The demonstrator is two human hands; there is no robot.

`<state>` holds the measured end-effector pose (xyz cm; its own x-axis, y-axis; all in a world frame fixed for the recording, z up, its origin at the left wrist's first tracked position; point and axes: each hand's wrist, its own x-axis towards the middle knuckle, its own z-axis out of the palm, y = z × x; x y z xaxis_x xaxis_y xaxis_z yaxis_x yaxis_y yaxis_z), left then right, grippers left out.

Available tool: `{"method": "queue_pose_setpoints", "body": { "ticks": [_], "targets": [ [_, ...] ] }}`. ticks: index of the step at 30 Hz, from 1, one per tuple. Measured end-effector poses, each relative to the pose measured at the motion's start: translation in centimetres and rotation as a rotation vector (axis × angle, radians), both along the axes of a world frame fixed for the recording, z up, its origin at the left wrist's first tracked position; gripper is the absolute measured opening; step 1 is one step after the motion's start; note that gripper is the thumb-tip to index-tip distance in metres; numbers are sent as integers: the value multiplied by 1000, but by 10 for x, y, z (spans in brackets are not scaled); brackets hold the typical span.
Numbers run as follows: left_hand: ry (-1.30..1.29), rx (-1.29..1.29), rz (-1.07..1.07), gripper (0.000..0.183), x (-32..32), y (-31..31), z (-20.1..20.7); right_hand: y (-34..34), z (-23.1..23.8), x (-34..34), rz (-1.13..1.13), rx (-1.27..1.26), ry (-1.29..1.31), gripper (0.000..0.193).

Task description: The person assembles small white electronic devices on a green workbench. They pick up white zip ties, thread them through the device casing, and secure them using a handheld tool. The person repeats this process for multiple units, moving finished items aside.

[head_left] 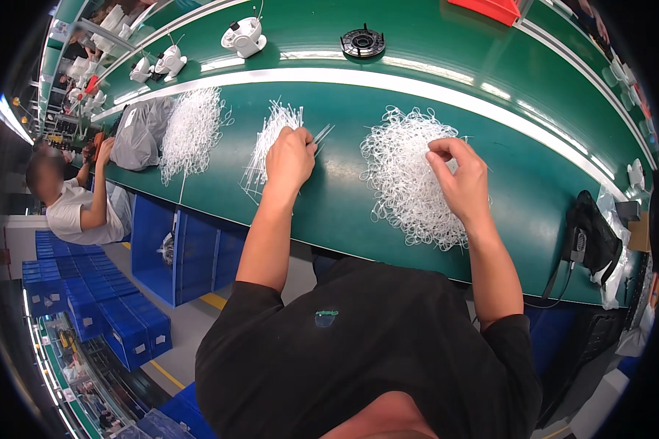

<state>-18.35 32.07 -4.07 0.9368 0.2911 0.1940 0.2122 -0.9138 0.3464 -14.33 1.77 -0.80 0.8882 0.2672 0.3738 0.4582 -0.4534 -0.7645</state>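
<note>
Three white piles on the green tabletop (337, 208), two hands in play! The left hand (291, 157) has its fingers grasping several straight cable ties (324, 134), too bunched to count, at the middle pile (277, 118). The right hand (467, 179) pinches over the right looped pile (399, 175); can't tell if it's gripping one. Left, another looped pile (192, 132); far side, one round black base (362, 44).

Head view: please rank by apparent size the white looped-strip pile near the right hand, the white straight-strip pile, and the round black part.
1. Looped-strip pile
2. Straight-strip pile
3. Round black part
</note>
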Motion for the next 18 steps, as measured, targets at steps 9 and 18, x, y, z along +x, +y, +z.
{"method": "queue_pose_setpoints", "body": {
  "ticks": [9,18],
  "targets": [
    [-246,-260,-75,7,5,-1,6,3,1,-3,52,-17,-45,12],
    [-326,-1444,-334,10,3,-34,39,47,16,-20,209,208,-38,20]
  ]
}}
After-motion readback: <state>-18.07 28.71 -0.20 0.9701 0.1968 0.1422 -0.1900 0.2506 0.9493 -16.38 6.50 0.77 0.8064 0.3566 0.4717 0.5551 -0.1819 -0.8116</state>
